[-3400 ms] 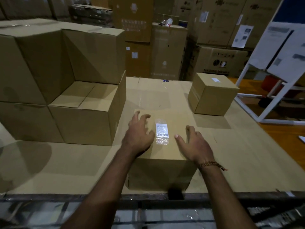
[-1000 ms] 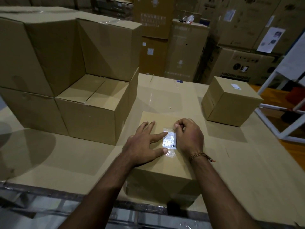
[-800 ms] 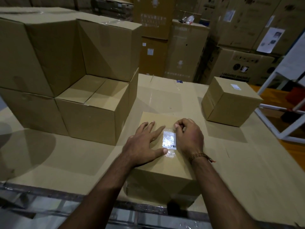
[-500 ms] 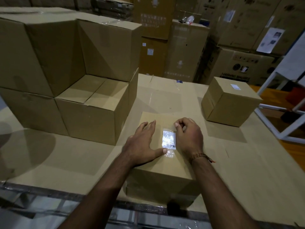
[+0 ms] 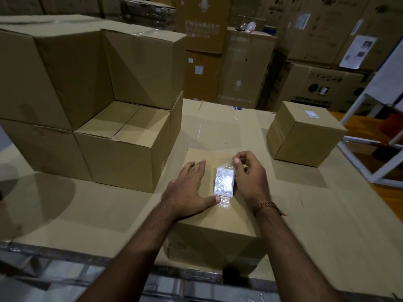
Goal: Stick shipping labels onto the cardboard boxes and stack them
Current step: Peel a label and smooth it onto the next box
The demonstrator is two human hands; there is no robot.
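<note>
A small cardboard box [image 5: 218,221] sits at the near edge of the cardboard-covered table [image 5: 327,214]. A white shipping label [image 5: 224,182] under clear tape lies on its top. My left hand [image 5: 187,190] rests flat on the box, thumb pressing the tape's lower end. My right hand [image 5: 248,175] has its fingers curled and pinches the tape's upper corner, which is lifted off the box. A labelled box [image 5: 305,131] stands to the right. A stack of plain boxes [image 5: 87,94] fills the left.
Tall printed cartons [image 5: 246,66] line the back wall. A white metal frame [image 5: 375,136] stands off the table's right edge over an orange floor. A metal rail [image 5: 65,280] wrapped in plastic runs along the near edge.
My right hand has lifted from pressing beside the label and now pinches the tape's top corner. My left index finger drew back off the label; only the thumb stays on the tape.
</note>
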